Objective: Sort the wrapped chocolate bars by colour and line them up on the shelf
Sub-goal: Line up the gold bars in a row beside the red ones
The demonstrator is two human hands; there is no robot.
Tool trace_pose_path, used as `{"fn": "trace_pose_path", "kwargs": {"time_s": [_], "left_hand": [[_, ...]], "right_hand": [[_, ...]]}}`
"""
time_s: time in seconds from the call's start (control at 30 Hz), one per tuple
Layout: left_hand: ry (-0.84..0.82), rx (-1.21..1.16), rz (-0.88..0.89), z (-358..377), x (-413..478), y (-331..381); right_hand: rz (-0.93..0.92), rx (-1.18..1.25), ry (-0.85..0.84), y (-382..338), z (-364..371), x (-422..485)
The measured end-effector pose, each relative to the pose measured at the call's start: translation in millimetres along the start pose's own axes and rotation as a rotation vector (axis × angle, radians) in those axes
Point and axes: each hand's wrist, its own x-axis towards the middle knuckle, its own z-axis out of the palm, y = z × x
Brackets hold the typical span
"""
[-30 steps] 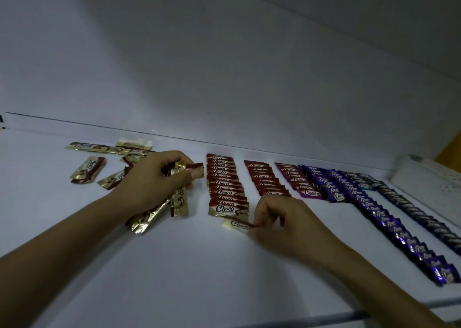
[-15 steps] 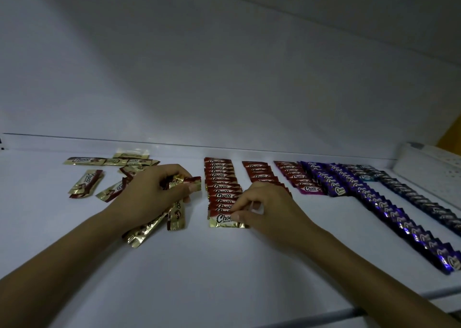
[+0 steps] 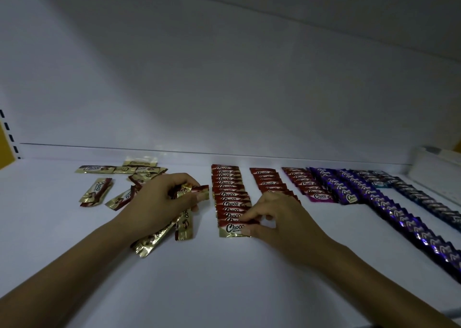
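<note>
White shelf [image 3: 224, 277] is spreading across the view beneath a plain pale back panel [image 3: 224, 90], both lying in dim light. Running from the back right toward the near right edge, a long purple row [image 3: 409, 225] of overlapping wrapped bars is forming the largest group, with a dark blue row [image 3: 429, 203] lying just beside it on the right. Left of these, a short purple row [image 3: 335, 186], a magenta-ended row [image 3: 304, 185], a right red row [image 3: 268, 181] and a left red row [image 3: 228, 190] are lying side by side, each running back to front. Loose gold bars [image 3: 96, 190] are lying scattered at the back left, unsorted. The person's left hand [image 3: 159, 203] is gripping a bundle of gold and red bars [image 3: 192, 191], fingers curled round it, with several wrappers sticking out below the palm. The person's right hand [image 3: 274, 218] is resting at the near end of the left red row, thumb and forefinger pinching the right end of the front bar [image 3: 232, 229], which is lying flat on the shelf, overlapping the bar behind it, its "Choco" lettering facing up.
</note>
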Motion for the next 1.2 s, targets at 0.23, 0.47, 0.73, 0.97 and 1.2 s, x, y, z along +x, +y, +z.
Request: {"fn": "trace_pose_path", "kwargs": {"time_s": [0.23,0.47,0.73,0.97,1.2], "left_hand": [[0.007,-0.019,-0.013,-1,0,-1],[0.012,-0.027,-0.014,-1,-1,-1],[0.03,-0.052,-0.013,-3,0,1],[0.07,-0.121,0.043,-4,-1,12],[-0.025,-0.124,0.229,1,-8,31]], "right_hand": [[-0.005,-0.013,0.006,2,3,0],[0.066,0.086,0.091,5,-1,-6],[0.113,0.063,0.082,5,-4,-20],[0.109,0.166,0.133,-6,-7,-12],[0.004,0.468,0.117,-55,-11,22]]}}
